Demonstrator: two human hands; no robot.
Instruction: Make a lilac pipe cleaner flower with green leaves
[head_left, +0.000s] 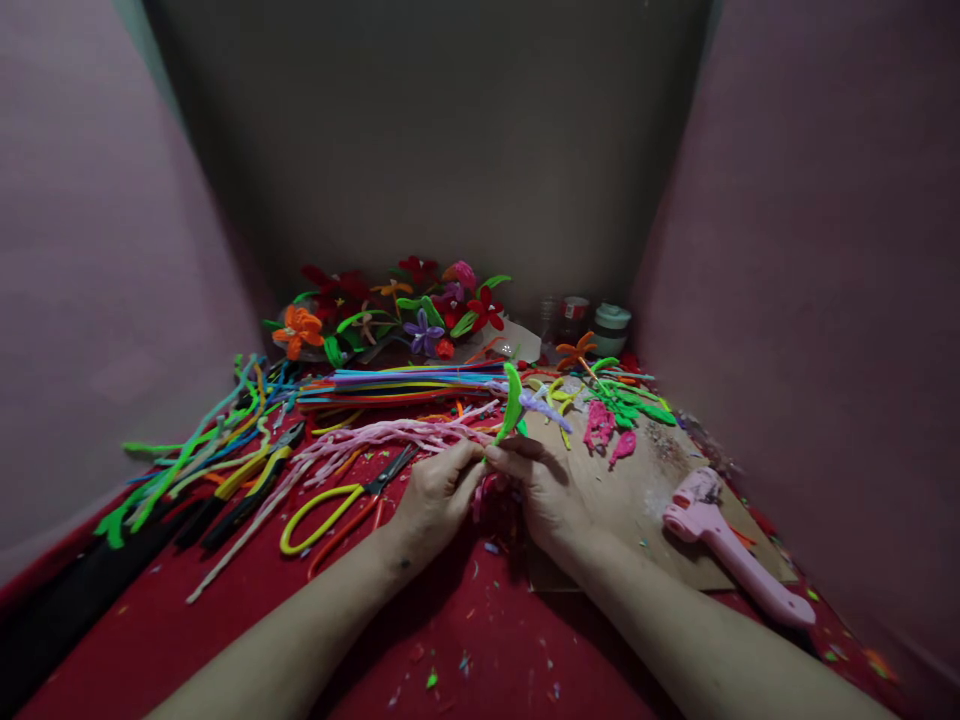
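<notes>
Both hands meet over the front middle of the red cloth, fingertips close together. My left hand (444, 490) pinches the lower end of a green pipe-cleaner leaf (513, 400), which stands up above the fingers. Beside it my right hand (541, 490) is closed at the same spot, thumb and forefinger against the leaf's base. A pink fuzzy piece (487, 492) shows just beneath the fingers; whether it joins the leaf is hidden. To the left of my left hand lie scissors (352, 500) with one yellow and one red-orange handle.
Pliers (259, 485) and loose pipe cleaners (202, 450) lie at left; a bundle of coloured stems (405, 380) lies behind my hands. A pink glue gun (735, 550) rests on the cardboard (622, 540) at right. Finished fuzzy flowers (424, 330) and jars (611, 325) stand at the back.
</notes>
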